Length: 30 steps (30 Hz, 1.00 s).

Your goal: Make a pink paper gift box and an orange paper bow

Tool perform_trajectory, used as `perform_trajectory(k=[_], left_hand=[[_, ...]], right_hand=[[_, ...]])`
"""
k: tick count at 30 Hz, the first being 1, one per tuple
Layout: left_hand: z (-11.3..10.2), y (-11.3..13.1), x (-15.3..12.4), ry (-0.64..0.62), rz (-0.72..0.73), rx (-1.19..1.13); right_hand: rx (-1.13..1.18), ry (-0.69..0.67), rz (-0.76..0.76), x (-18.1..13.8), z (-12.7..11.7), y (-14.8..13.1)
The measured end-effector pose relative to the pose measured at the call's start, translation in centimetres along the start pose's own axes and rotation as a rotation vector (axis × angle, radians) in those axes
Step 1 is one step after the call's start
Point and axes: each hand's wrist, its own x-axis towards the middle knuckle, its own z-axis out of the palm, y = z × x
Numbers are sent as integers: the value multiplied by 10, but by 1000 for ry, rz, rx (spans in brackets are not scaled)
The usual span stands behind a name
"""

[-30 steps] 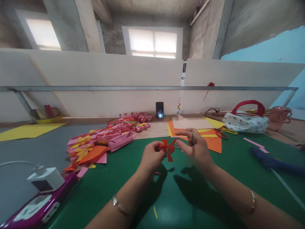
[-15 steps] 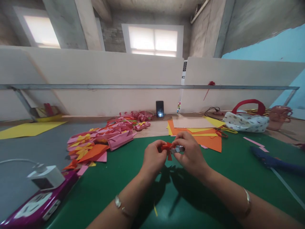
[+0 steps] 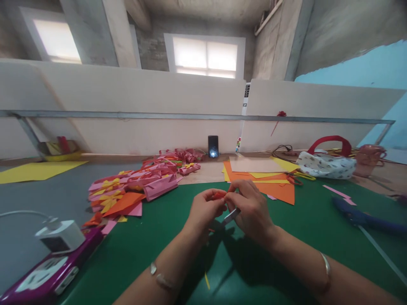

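Note:
Just above the green mat (image 3: 165, 237), my two hands meet at the fingertips. My left hand (image 3: 206, 207) is closed, pinching a small red-orange paper piece (image 3: 218, 195) that is mostly hidden by the fingers. My right hand (image 3: 252, 207) is closed too; its thumb and forefinger touch the same paper. A slim silver metal tool (image 3: 231, 216) sticks out below the right fingers, its end pointing down and left. Its exact kind does not show. On the mat below lies a thin yellow paper strip (image 3: 207, 280).
To the left lie pink paper bags with yellow flowers (image 3: 111, 192) and a purple power strip (image 3: 47, 271) with a white charger (image 3: 62, 235). Behind are a phone (image 3: 213, 146) and orange sheets (image 3: 280, 192). A blue-handled tool (image 3: 365, 218) and white cloth bag (image 3: 327, 165) are right.
The silver tool has swung from level beside the paper to pointing down and left. My right fingertips have closed onto the paper, which is now more hidden.

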Motion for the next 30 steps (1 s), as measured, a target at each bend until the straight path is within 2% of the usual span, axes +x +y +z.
perform_trajectory(k=[10, 18, 25, 28, 30], left_hand=[[-1, 8, -7, 28, -84, -53], [-2, 12, -7, 10, -103, -97], [-1, 9, -5, 22, -96, -114], [-2, 8, -3, 40, -100, -108], [-3, 7, -1, 57, -107, -93]], right_hand=[[-2, -30, -63, -2, 2, 4], [63, -46, 32, -1, 0, 8], [41, -80, 26, -2, 1, 10], [104, -87, 44, -3, 1, 9], [195, -87, 107, -2, 0, 9]])
